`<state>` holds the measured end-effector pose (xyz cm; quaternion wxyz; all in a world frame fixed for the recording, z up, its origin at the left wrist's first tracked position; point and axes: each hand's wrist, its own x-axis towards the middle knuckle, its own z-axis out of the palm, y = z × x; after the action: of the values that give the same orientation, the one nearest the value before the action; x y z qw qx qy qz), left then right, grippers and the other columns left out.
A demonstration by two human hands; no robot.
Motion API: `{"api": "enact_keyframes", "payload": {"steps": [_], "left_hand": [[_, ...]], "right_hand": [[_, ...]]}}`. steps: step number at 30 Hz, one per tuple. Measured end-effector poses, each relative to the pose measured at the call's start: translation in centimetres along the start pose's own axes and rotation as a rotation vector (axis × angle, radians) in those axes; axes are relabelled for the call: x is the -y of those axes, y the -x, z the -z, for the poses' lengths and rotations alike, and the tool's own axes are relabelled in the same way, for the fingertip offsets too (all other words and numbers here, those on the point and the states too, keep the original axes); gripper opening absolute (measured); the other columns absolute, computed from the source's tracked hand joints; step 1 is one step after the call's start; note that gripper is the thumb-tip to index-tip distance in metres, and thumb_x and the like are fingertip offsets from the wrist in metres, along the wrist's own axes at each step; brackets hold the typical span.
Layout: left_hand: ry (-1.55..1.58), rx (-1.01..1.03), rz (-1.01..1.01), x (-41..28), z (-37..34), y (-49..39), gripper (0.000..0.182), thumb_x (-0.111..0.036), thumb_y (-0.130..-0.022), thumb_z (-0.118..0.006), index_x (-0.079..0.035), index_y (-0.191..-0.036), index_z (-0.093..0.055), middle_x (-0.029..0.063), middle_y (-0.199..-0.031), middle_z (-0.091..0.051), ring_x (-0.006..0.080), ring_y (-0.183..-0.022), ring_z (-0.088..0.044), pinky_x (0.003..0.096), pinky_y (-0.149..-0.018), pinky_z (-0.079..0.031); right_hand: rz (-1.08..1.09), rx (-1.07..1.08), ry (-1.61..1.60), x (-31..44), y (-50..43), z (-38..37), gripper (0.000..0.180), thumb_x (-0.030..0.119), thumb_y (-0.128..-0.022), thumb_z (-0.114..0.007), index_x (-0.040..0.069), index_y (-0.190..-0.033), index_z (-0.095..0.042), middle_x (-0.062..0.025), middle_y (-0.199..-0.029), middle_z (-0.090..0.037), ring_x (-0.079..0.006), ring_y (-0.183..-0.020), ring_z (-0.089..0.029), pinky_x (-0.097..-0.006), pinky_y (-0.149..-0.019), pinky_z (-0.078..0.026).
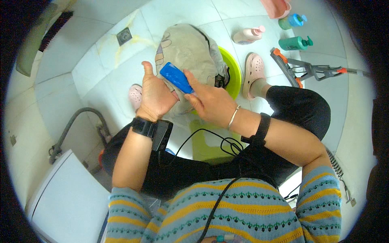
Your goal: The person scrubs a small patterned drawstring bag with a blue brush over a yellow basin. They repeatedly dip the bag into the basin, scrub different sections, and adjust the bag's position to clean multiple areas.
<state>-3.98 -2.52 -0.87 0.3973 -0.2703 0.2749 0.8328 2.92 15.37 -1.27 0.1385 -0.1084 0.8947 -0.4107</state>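
My right hand grips a blue bar with whitish smears on top; whether it is soap or a scrubbing brush is hard to tell. The bar lies over a beige printed cloth item, bunched up and bulging. My left hand is by the cloth's near left edge, its thumb raised and apart. Most of its fingers are hidden by the cloth and the bar, so its hold is unclear. Under the cloth stands a lime-green basin, whose right rim shows, and a dark-trimmed part of the fabric hangs near that rim.
Pump bottles in pink, green and blue-green lie at the upper right, near a grey-and-orange mop head. A floor drain is at the upper left. A grey hose and white appliance flank my left side.
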Motion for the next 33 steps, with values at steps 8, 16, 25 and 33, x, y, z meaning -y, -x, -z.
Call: {"api": "enact_keyframes", "payload": {"steps": [8, 16, 25, 33], "left_hand": [[-0.035, 0.006, 0.040, 0.7, -0.7, 0.5, 0.093, -0.081, -0.089, -0.029, -0.008, -0.146, -0.042, 0.0107, -0.145, -0.049, 0.0277, -0.132, -0.045, 0.0447, -0.112, -0.033], [-0.038, 0.012, -0.015, -0.4, -0.1, 0.7, 0.053, -0.045, -0.104, -0.042, -0.010, -0.144, -0.044, 0.0085, -0.144, -0.052, 0.0270, -0.133, -0.048, 0.0458, -0.111, -0.037], [-0.045, 0.022, -0.049, -0.3, -0.1, 1.8, 0.053, -0.041, -0.105, -0.042, -0.008, -0.146, -0.042, 0.0113, -0.147, -0.049, 0.0301, -0.135, -0.045, 0.0468, -0.114, -0.033], [-0.103, 0.033, -0.134, -3.0, 0.7, 1.0, 0.051, -0.041, -0.105, -0.041, -0.006, -0.142, -0.046, 0.0107, -0.141, -0.054, 0.0290, -0.130, -0.051, 0.0431, -0.112, -0.037]], "right_hand": [[0.066, -0.230, 0.036, -0.9, -1.0, 0.0, 0.061, 0.028, -0.098, -0.056, 0.001, -0.147, -0.035, -0.0212, -0.082, -0.067, -0.0401, -0.070, -0.066, -0.0467, -0.063, -0.053], [-0.110, -0.343, -0.101, -2.6, -2.0, 2.6, 0.062, 0.044, -0.093, -0.065, 0.004, -0.138, -0.051, -0.0108, -0.080, -0.069, -0.0254, -0.067, -0.066, -0.0355, -0.062, -0.052], [-0.462, -0.393, -0.584, -7.8, -5.0, 6.6, 0.029, 0.028, -0.088, -0.077, 0.012, -0.080, -0.055, 0.0062, -0.077, -0.051, -0.0052, -0.074, -0.045, -0.0241, -0.067, -0.038], [-0.473, -0.286, -0.857, -8.0, -4.6, 6.1, 0.015, 0.018, -0.092, -0.070, 0.009, -0.099, -0.060, 0.0036, -0.094, -0.055, -0.0090, -0.083, -0.050, -0.0245, -0.076, -0.040]]}}
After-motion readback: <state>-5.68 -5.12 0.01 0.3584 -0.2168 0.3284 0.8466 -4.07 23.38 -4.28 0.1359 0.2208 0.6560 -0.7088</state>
